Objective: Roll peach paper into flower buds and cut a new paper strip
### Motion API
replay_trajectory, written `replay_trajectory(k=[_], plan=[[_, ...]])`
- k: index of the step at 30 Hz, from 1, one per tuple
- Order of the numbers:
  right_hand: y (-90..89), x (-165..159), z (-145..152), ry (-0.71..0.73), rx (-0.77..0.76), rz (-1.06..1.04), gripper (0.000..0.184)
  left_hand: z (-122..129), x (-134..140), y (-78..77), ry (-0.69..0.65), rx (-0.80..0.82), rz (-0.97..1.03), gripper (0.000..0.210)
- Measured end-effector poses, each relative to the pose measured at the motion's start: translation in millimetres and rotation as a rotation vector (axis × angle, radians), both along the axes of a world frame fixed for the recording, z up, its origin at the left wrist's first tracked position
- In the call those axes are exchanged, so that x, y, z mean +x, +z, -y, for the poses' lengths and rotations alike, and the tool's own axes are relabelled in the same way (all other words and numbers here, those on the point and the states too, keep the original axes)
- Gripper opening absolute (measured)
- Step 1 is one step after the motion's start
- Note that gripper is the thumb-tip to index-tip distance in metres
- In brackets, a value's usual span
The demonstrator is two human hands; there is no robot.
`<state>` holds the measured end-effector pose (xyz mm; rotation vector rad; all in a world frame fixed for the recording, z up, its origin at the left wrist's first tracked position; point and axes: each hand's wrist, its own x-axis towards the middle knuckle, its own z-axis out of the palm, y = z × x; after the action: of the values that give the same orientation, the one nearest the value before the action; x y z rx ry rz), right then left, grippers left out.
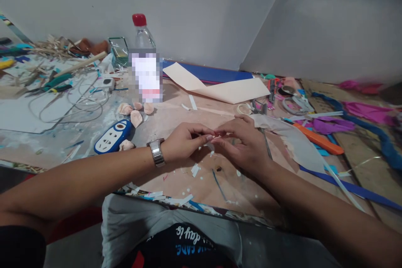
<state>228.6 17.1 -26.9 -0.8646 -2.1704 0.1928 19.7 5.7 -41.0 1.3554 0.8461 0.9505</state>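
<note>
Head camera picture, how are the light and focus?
Head view: dim light, the wall darker toward the right; head view: pixelation obscures the bottle below its shoulder; head view: pink material at far right looks blurred; head view: what the left hand pinches is too small to identify.

Centre: left hand [190, 139] and right hand [248, 144], fingertips together, barring the middle of the tabletop [176, 113].
Beyond the hands: open stretch up to the folded cream strip [232, 91], crossed by a white paper scrap [192, 102].
Near edge: low passage between the forearms, flat scraps [195, 170] only.
Left side: blue-and-white power strip [113, 137] and pale pink petal-like pieces [136, 118] beside the left wrist; looped cable [101, 113] farther out.
Back: upright red-capped bottle [145, 35], tall; lit screen [146, 71], blurred, before it.
Right side: orange cutter [318, 138] and whitish sheet [290, 136], crowding the right forearm.
</note>
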Motion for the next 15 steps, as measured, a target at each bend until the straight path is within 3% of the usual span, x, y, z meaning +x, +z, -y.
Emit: replay_trajectory(k=[9, 15], plan=[[-0.9, -1.2, 2.2, -0.009, -0.041, -0.017, 0.019, -0.6, 2.3, -2.3, 0.041, -0.011, 0.052, 0.019], [-1.1, -0.9, 2.5, 0.011, -0.064, -0.002, 0.009, 0.3, 0.5, -0.9, 0.008, 0.043, -0.022, 0.02]])
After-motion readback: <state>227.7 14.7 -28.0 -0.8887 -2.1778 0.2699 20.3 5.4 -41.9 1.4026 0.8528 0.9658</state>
